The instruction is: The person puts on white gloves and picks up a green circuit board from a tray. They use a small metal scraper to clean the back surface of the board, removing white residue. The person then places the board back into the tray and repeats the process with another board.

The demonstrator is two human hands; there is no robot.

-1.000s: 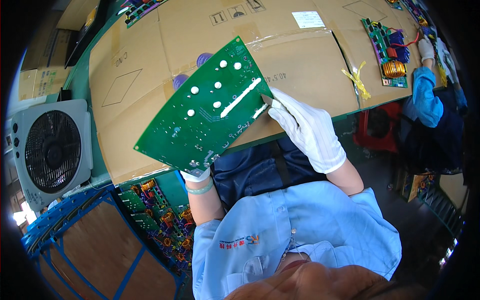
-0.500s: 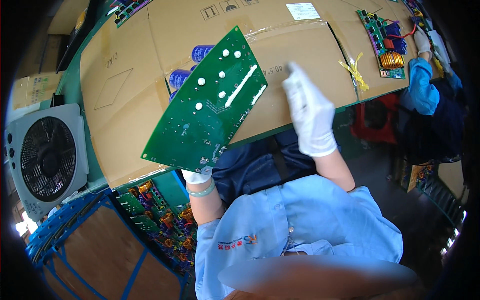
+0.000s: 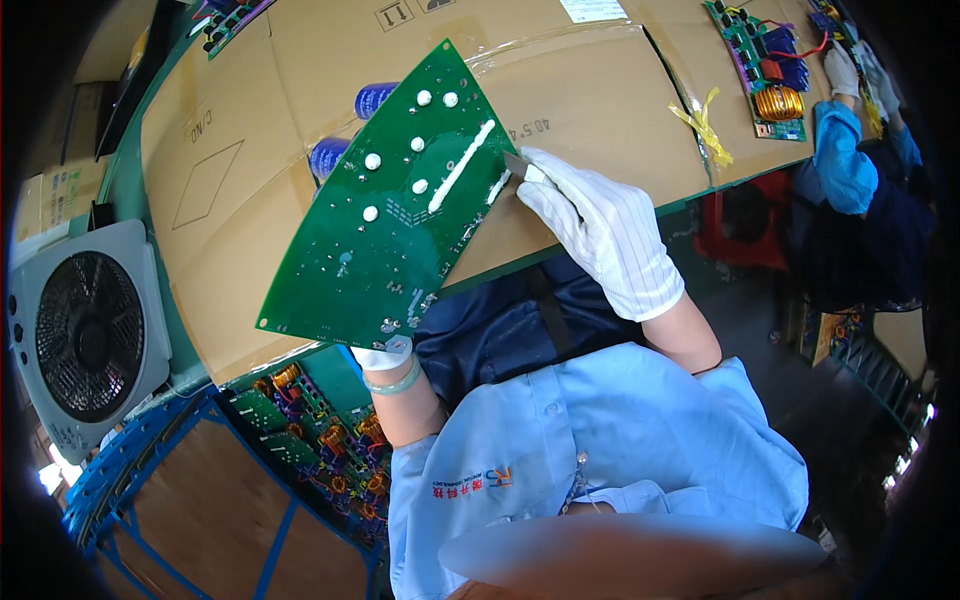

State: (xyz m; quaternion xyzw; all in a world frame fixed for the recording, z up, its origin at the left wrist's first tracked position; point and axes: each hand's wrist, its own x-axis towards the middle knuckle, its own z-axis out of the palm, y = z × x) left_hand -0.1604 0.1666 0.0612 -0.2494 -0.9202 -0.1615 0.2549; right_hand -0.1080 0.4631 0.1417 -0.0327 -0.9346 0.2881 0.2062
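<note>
I see the green circuit board [image 3: 395, 205] tilted solder-side up over the cardboard-covered bench [image 3: 250, 120], so its underside faces me. My left hand [image 3: 383, 354] grips its lower edge from beneath, mostly hidden. My gloved right hand [image 3: 600, 230], fingers together, presses a small blade-like tool [image 3: 518, 166] against the board's right edge.

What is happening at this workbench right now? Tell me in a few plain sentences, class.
A person in a light blue shirt holds a large green circuit board tilted up over a cardboard-covered bench. The left hand, gloved in white, grips the board's lower edge. The gloved right hand presses a small tool against the board's right edge, near white blobs and a white strip. Blue cylinders show behind the board. Further right, another person's gloved hand works beside a second board.
</note>
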